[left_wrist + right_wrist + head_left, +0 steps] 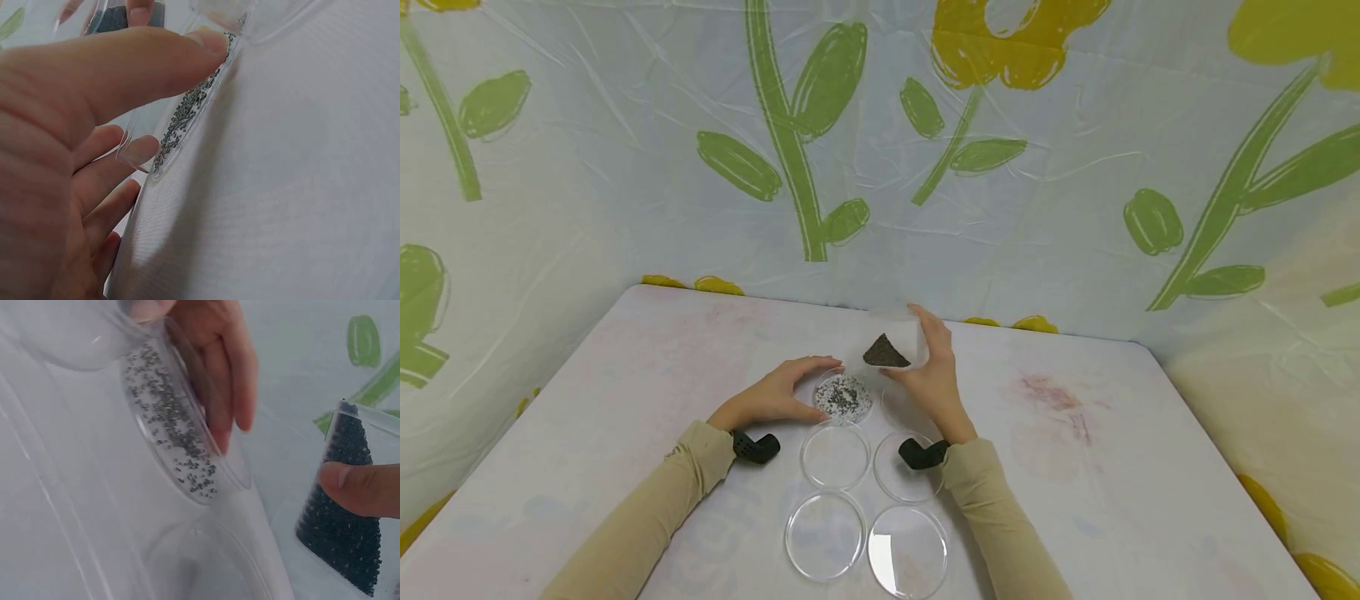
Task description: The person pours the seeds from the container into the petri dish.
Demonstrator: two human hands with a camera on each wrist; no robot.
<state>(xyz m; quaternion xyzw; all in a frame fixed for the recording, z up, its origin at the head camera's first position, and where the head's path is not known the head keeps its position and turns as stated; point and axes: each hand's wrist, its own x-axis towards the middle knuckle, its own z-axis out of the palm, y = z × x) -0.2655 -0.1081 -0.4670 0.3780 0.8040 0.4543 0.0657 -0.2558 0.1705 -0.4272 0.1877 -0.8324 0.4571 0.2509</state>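
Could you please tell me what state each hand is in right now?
Left hand: closed around a round dish, thumb and fingers at its edge.
Right hand: closed, holding a clear container.

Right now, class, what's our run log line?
left grip: holds granule dish | right grip: holds granule container | other dishes: on table

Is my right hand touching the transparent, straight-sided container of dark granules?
Touching. The right wrist view shows the right hand with its thumb against the container.

There are two hands (pixel 778 393) (pixel 934 381), one clear container (pixel 906 333), probably six dishes (pixel 835 458).
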